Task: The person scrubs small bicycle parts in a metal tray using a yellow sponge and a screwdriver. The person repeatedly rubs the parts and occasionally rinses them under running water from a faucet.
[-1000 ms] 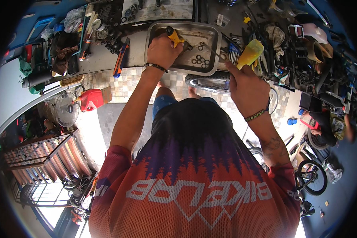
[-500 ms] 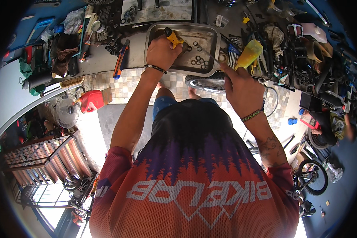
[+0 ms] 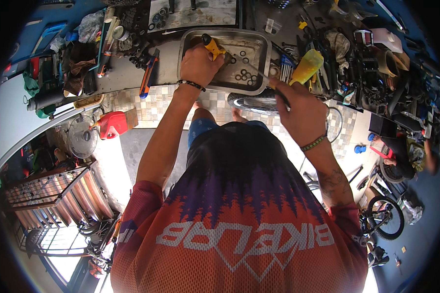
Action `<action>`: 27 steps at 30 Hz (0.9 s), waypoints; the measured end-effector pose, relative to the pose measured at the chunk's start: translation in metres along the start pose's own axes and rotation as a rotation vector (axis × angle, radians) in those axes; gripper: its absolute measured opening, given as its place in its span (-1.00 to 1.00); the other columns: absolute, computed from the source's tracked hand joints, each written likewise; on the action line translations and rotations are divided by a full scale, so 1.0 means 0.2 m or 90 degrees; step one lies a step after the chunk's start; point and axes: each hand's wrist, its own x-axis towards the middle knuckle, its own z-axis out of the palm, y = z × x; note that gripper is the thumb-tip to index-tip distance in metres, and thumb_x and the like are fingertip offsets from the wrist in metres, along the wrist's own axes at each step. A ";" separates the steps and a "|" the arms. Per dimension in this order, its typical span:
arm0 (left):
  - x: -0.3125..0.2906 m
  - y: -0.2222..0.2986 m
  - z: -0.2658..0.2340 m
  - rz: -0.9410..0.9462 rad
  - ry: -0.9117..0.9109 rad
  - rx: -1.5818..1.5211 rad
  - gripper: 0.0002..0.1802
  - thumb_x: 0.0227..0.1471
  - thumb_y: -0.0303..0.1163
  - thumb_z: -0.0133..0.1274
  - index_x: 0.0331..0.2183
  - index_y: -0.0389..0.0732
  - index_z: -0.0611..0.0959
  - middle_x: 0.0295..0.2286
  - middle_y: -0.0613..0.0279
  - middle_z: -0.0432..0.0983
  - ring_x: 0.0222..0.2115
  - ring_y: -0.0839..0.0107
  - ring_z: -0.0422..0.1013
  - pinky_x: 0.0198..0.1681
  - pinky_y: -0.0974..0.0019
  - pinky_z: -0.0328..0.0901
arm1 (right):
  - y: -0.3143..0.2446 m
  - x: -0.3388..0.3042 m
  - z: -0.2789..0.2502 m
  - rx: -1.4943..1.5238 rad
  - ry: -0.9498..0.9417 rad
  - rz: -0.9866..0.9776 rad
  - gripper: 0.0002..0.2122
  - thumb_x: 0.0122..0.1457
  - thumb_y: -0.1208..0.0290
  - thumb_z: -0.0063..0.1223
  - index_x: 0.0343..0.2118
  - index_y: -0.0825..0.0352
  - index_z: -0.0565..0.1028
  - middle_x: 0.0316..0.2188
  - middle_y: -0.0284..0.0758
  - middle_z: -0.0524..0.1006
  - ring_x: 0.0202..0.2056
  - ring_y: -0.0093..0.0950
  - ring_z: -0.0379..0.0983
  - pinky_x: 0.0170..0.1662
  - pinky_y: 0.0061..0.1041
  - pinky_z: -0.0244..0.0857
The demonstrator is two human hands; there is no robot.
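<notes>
Over the left part of a shallow metal tray (image 3: 268, 56), my left hand (image 3: 199, 67) is closed around a yellow piece with a black end (image 3: 213, 46); its exact kind I cannot make out. My right hand (image 3: 302, 111), at the tray's near right corner, grips a slim metal-shafted tool (image 3: 257, 69), perhaps a screwdriver. Its shaft points leftward over the tray toward the yellow piece; whether the tip touches it I cannot tell. Several small dark rings (image 3: 246, 76) lie in the tray.
An orange and blue utility knife (image 3: 149, 74) lies left of the tray. A yellow translucent bottle (image 3: 308, 66) stands among tools on the right. Behind the tray is a pale board (image 3: 193, 17) with rings. A bicycle wheel (image 3: 253, 102) is below the bench edge.
The tool's shaft has shifted left, its tip nearer the yellow piece. My right hand and wrist have turned slightly; my left hand has stayed almost still.
</notes>
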 end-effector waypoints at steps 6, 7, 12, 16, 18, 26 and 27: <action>-0.01 0.04 -0.02 -0.008 0.005 0.026 -0.57 0.00 -0.09 0.47 -0.35 -0.29 0.75 -0.41 -0.05 0.75 -0.26 -0.12 0.68 -0.11 -0.06 0.56 | -0.01 -0.02 0.09 -0.001 -0.018 -0.003 -0.61 0.25 0.45 0.24 0.14 0.03 0.69 -0.33 -0.26 0.65 -0.35 -0.17 0.67 -0.30 -0.14 0.55; -0.01 0.06 -0.03 -0.003 0.014 0.037 -0.57 0.00 -0.09 0.47 -0.34 -0.29 0.76 -0.40 -0.06 0.75 -0.26 -0.13 0.68 -0.11 -0.06 0.56 | -0.02 -0.02 0.08 0.006 -0.013 -0.002 -0.61 0.25 0.46 0.24 0.14 0.03 0.69 -0.32 -0.26 0.65 -0.35 -0.16 0.67 -0.29 -0.13 0.55; -0.01 0.03 0.02 0.042 -0.041 0.019 -0.55 0.03 -0.06 0.43 -0.22 -0.25 0.77 -0.33 -0.09 0.75 -0.24 -0.14 0.68 -0.09 -0.09 0.57 | -0.03 -0.01 0.06 0.012 -0.032 0.015 -0.64 0.26 0.46 0.23 0.12 0.05 0.70 -0.31 -0.23 0.66 -0.33 -0.14 0.67 -0.28 -0.12 0.56; 0.01 0.11 -0.02 0.039 -0.053 0.027 -0.53 0.06 -0.04 0.40 -0.16 -0.23 0.77 -0.29 -0.09 0.76 -0.22 -0.15 0.68 -0.06 -0.10 0.57 | -0.02 -0.02 0.08 0.008 -0.030 0.015 -0.64 0.26 0.46 0.22 0.11 0.06 0.71 -0.31 -0.23 0.66 -0.33 -0.13 0.68 -0.28 -0.11 0.56; 0.02 0.12 -0.03 0.046 -0.072 0.090 -0.54 0.06 -0.05 0.40 -0.17 -0.22 0.78 -0.29 -0.08 0.76 -0.22 -0.14 0.68 -0.06 -0.09 0.57 | -0.02 -0.02 0.07 0.012 -0.034 0.019 -0.65 0.26 0.46 0.22 0.10 0.06 0.71 -0.31 -0.23 0.66 -0.34 -0.13 0.67 -0.29 -0.10 0.56; 0.04 0.11 -0.01 0.033 -0.025 0.074 -0.52 0.04 0.00 0.41 -0.23 -0.24 0.81 -0.32 -0.11 0.76 -0.25 -0.14 0.68 -0.05 -0.06 0.56 | 0.01 -0.02 0.07 0.024 -0.026 0.010 -0.64 0.25 0.45 0.23 0.11 0.06 0.71 -0.30 -0.23 0.67 -0.34 -0.13 0.67 -0.30 -0.11 0.56; 0.04 0.10 -0.01 0.029 -0.045 0.058 -0.52 0.03 0.00 0.42 -0.24 -0.25 0.82 -0.32 -0.11 0.76 -0.26 -0.13 0.68 -0.05 -0.06 0.56 | 0.01 -0.02 0.08 0.021 -0.025 0.007 -0.64 0.25 0.45 0.23 0.11 0.06 0.71 -0.30 -0.23 0.67 -0.35 -0.13 0.67 -0.30 -0.12 0.56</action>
